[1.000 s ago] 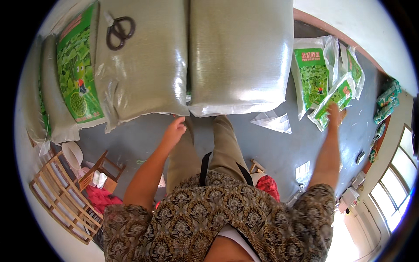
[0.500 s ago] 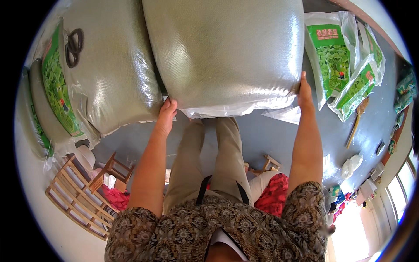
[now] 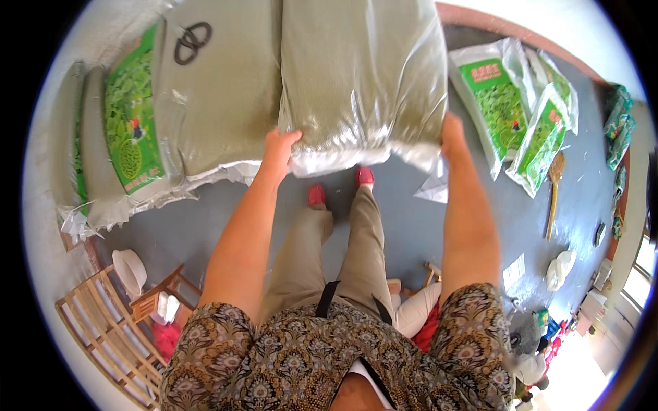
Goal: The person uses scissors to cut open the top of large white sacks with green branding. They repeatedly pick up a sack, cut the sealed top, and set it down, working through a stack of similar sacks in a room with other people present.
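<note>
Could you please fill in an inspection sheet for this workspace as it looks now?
Surface: grey floor, with glossy light patches toward the right.
Job's things: large bulging bag between the hands; second bulging bag beside it, with dark-handled scissors on top.
Clutter: green-printed bags, a long wooden-handled tool and a crumpled white bag on the floor to the right.
Grips: left grip closed on the large bulging bag's near left corner; right grip at its near right corner, fingers mostly hidden.
Cables: nothing seen.
Surroundings: slatted wooden rack at lower left; window at far right.
</note>
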`<state>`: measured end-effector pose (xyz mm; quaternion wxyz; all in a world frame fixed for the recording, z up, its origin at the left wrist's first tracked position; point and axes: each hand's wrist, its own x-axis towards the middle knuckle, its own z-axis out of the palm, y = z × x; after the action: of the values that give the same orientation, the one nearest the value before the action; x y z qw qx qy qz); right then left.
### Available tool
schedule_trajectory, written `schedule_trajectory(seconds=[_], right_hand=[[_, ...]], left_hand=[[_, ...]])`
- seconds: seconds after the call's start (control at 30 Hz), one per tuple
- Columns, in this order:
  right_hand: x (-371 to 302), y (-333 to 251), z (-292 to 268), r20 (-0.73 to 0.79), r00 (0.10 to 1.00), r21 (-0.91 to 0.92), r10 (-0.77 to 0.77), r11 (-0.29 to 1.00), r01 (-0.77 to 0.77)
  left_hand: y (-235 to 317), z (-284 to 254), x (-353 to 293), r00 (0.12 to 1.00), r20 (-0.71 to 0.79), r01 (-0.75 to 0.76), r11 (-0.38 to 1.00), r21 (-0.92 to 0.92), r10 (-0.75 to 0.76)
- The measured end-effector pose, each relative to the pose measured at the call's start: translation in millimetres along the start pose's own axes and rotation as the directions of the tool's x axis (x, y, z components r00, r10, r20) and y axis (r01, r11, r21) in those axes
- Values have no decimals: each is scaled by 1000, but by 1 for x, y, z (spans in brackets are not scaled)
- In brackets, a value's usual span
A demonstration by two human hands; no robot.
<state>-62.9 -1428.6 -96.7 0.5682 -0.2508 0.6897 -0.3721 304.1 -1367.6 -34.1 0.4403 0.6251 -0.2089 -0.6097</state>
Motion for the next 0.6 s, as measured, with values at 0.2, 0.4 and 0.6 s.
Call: schedule_trajectory(seconds=[0.2, 0.4, 0.6], right_hand=[[-168, 25, -8, 99, 995, -318, 24, 948, 9], [-284, 79, -107, 123, 903, 62, 412, 905, -421], [-369, 85, -200, 232, 759, -142, 609, 793, -593]], left_hand=[[-2, -38, -112, 990, 142, -4, 986, 167, -20], [-60, -15, -280, 934, 41, 351, 931, 97, -356], [-125, -6, -423, 815, -15, 575, 806, 141, -579]])
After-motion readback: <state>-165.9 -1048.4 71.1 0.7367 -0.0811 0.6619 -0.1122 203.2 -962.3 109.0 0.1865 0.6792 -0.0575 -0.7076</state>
